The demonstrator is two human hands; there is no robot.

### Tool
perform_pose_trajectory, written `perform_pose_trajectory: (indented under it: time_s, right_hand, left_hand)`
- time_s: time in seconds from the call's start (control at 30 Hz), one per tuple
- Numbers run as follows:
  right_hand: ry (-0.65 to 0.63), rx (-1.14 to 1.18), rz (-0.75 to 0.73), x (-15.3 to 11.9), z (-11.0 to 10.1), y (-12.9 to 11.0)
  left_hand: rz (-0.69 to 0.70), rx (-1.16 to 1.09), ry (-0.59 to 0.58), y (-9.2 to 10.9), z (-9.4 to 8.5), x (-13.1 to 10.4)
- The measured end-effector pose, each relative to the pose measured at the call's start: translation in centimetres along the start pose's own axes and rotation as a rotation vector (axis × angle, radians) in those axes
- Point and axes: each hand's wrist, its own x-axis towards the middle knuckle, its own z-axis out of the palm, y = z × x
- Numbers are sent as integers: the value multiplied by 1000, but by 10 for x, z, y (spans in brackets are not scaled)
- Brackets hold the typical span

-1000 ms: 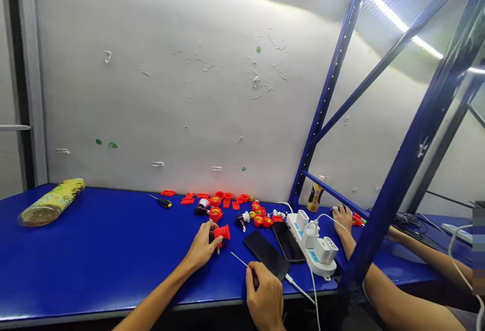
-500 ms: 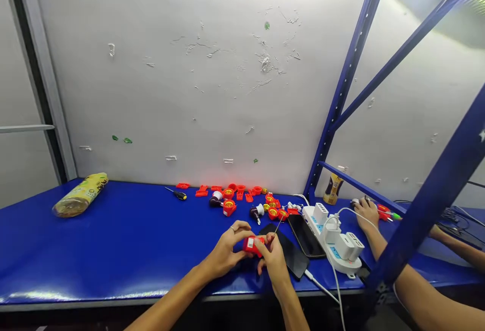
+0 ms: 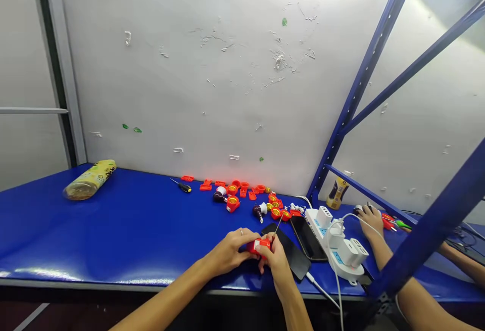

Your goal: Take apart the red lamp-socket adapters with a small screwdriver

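Note:
My left hand [image 3: 234, 251], with a ring on one finger, grips a small red part [image 3: 258, 246] from its left side. My right hand [image 3: 276, 260] closes on the same part from the right, thumb on its face. A thin metal shaft [image 3: 278, 224] sticks up from the fingers of my right hand; its handle is not visible. Beyond the hands lie several red sockets with brass-coloured rings [image 3: 232, 203], flat red pieces [image 3: 187, 178] and dark plugs with white ends [image 3: 259, 211].
A black-and-yellow screwdriver [image 3: 184, 187] and a yellow-labelled bottle [image 3: 91, 180] lie leftward. Two phones [image 3: 308, 238] and a white power strip [image 3: 343, 268] with chargers sit right. Beyond the blue frame post [image 3: 428, 230], another person's hand [image 3: 371, 220] rests near red items.
The view has shifted, so the scene sits a little farther right. The red part is tilted differently between my hands, its white label less visible.

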Motion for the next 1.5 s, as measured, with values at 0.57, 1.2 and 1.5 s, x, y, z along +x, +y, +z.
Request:
perform_pose_trajectory:
  time_s: [0.57,1.2,1.5]
  right_hand:
    - [21,-36,18,-4,0,3]
    - [172,130,67,-1,8,-1]
    - [231,256,-128,-7,11,-17]
  left_hand:
    - [-8,80,-1,-2,2,-4]
    - [-7,89,-11,1,4,-3]
    - [-200,318,24,-2,4,4]
